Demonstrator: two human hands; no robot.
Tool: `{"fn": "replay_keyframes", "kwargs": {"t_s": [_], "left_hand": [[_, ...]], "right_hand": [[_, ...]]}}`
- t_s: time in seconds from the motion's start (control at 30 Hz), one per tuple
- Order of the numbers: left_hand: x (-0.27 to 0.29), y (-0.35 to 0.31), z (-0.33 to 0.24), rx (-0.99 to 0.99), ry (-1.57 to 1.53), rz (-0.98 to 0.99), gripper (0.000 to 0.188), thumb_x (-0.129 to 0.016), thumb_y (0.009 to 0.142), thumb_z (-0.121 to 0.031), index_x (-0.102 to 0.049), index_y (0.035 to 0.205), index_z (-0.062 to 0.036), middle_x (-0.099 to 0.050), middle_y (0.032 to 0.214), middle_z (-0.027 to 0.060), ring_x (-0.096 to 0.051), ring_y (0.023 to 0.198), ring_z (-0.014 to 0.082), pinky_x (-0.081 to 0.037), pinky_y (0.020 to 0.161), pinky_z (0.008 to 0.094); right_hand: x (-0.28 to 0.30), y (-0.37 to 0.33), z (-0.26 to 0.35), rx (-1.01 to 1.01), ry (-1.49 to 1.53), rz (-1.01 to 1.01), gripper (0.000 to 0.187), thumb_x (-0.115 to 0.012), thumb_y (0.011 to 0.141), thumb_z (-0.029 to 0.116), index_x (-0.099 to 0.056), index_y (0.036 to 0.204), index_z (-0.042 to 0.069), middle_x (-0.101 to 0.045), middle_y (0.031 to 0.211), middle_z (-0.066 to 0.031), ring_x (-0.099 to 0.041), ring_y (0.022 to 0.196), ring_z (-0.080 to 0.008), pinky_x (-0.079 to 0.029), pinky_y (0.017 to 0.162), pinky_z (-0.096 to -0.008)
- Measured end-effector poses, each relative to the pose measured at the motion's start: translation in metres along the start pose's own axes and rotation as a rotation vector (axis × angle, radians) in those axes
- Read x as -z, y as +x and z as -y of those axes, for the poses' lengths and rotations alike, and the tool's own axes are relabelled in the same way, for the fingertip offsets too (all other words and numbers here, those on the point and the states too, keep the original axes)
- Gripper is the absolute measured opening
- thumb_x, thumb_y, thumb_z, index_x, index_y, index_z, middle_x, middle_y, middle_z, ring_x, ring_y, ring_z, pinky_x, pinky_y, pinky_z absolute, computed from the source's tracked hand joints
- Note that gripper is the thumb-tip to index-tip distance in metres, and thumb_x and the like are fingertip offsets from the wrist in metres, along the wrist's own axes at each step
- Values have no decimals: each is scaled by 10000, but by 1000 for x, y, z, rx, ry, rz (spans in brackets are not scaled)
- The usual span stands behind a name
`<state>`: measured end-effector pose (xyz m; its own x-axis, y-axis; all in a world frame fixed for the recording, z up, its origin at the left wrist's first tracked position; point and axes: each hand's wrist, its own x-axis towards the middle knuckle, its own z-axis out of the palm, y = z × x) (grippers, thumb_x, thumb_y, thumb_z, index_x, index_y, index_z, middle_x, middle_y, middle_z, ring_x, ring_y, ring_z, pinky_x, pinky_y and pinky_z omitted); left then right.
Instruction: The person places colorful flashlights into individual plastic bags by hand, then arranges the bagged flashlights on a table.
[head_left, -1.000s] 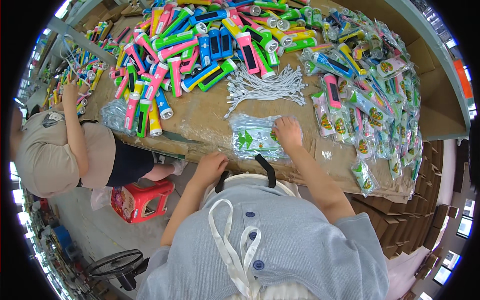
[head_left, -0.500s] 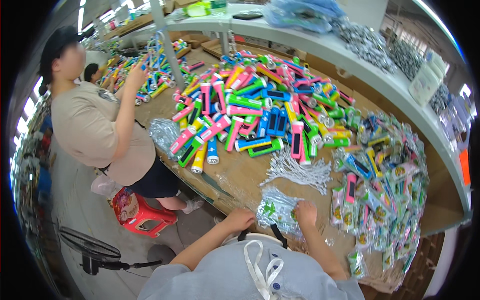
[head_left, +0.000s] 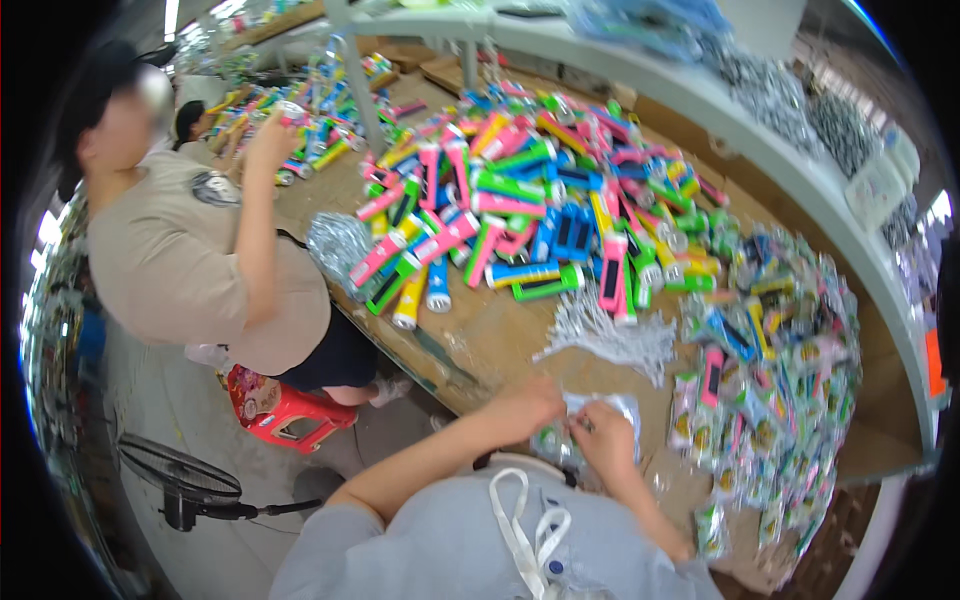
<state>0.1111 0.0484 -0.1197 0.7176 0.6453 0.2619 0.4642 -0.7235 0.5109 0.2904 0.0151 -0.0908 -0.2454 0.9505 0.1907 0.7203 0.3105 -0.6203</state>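
At the table's near edge lies a stack of clear plastic bags (head_left: 622, 404) with some green print. My right hand (head_left: 606, 440) is over it, thumb and fingertips pinched on what looks like a bag's edge. Just left of the stack is my left hand (head_left: 532, 408), its fingers blurred and partly turned away, so its hold cannot be made out. Beyond both hands lies a bundle of white cords (head_left: 615, 335). Behind that rises a large heap of pink, green, blue and yellow flashlights (head_left: 510, 200), some showing dark panels.
Bagged flashlights (head_left: 770, 400) are piled on the right. A grey shelf (head_left: 700, 110) curves over the table's far side. Clear plastic wrap (head_left: 338, 243) lies at the left edge. A co-worker (head_left: 200, 240) stands left, near a red stool (head_left: 285, 415) and a black fan (head_left: 180, 480).
My left hand has moved right and forward to the bags. My right hand has drawn slightly left, its fingers now pinched. The view has shifted slightly.
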Motion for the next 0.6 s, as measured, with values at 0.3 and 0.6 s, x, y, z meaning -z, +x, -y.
{"fn": "replay_keyframes", "kwargs": {"t_s": [0.3,0.6], "left_hand": [[7,34,10,31,-406,-101,83,-605,763,-85,-563,806,-28,-564,816,107,-539,803,291,-415,712,361],[8,30,-12,161,-639,-389,48,-582,773,3,-555,813,2,-544,780,98,-543,738,201,-431,671,271]], "right_hand": [[21,17,-6,-76,-83,-32,128,-607,765,207,-563,790,90,-598,690,-98,-591,616,-290,-444,524,-380],[49,5,-3,-209,113,159,150,-592,797,227,-606,875,100,-631,778,-98,-603,647,-278,-460,556,-362]]}}
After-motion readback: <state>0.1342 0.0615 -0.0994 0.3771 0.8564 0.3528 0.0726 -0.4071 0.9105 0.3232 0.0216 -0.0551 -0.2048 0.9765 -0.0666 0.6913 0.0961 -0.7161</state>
